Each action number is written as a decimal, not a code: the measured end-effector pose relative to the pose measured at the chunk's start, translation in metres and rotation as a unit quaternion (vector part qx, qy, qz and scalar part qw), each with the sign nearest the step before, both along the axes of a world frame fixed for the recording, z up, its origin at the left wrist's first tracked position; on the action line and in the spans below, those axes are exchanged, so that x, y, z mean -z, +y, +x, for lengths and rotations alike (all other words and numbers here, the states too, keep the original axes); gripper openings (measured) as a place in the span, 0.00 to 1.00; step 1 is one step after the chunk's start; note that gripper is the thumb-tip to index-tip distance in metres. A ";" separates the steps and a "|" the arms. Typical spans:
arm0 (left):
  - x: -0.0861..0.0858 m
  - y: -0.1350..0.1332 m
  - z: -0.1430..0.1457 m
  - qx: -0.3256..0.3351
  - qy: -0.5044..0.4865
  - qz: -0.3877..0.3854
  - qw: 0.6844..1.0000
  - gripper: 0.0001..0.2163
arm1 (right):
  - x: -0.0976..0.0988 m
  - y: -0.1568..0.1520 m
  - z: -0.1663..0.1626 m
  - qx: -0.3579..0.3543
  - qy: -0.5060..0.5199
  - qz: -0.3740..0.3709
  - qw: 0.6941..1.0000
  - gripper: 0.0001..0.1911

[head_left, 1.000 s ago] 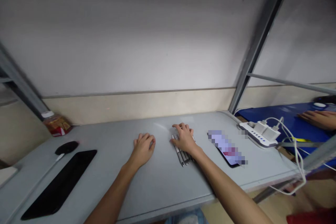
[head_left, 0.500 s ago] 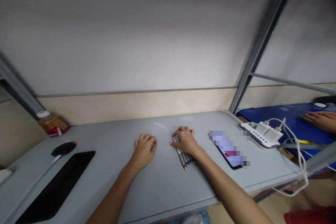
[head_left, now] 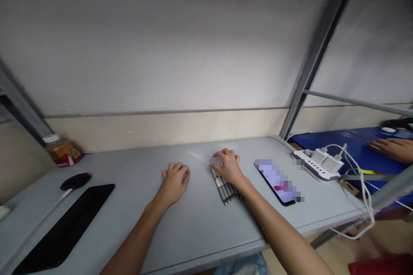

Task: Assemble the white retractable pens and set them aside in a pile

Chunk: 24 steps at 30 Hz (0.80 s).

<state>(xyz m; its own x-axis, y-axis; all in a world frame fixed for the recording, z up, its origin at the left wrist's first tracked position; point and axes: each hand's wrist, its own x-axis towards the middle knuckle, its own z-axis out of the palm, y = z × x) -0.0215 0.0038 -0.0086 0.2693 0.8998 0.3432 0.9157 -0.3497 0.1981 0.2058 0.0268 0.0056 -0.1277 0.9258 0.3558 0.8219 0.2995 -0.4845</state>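
Several grey and white pens (head_left: 223, 187) lie side by side in a row on the grey desk (head_left: 196, 227). My right hand (head_left: 229, 165) is over their far ends and hides part of them. Its thumb and index finger are spread apart at the left side of the row, and it grips no pen that I can see. To the left, my left hand (head_left: 175, 180) rests on the desk in a loose curl, apart from the pens, with nothing visible in its fingers.
A phone (head_left: 277, 182) with a lit screen lies right of the pens, and a white power strip (head_left: 318, 165) with plugs and cables beyond it. At the left are a bottle (head_left: 64, 151), a black disc (head_left: 75, 181) with a white cable, and a black slab (head_left: 66, 227). Another person's hand (head_left: 390, 149) rests on a blue desk.
My right hand's thumb and index finger have spread wider and lifted somewhat, so more of the pens shows. My left hand stays curled on the desk. The view has shifted slightly.
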 end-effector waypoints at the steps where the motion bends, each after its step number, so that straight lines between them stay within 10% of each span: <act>1: 0.000 0.000 0.000 0.001 0.001 -0.001 1.000 0.07 | -0.001 0.001 0.001 0.013 0.015 0.009 1.000 0.16; 7: 0.002 0.001 0.001 0.015 -0.012 -0.015 1.000 0.07 | -0.002 0.003 0.007 0.016 0.008 -0.027 0.999 0.13; 16: 0.002 0.001 0.000 0.018 -0.046 -0.034 0.998 0.11 | -0.002 -0.009 0.003 0.019 -0.095 -0.134 0.986 0.41; 24: -0.003 -0.002 0.001 0.017 -0.049 -0.035 0.998 0.11 | -0.002 -0.013 -0.002 0.041 -0.124 -0.147 0.980 0.38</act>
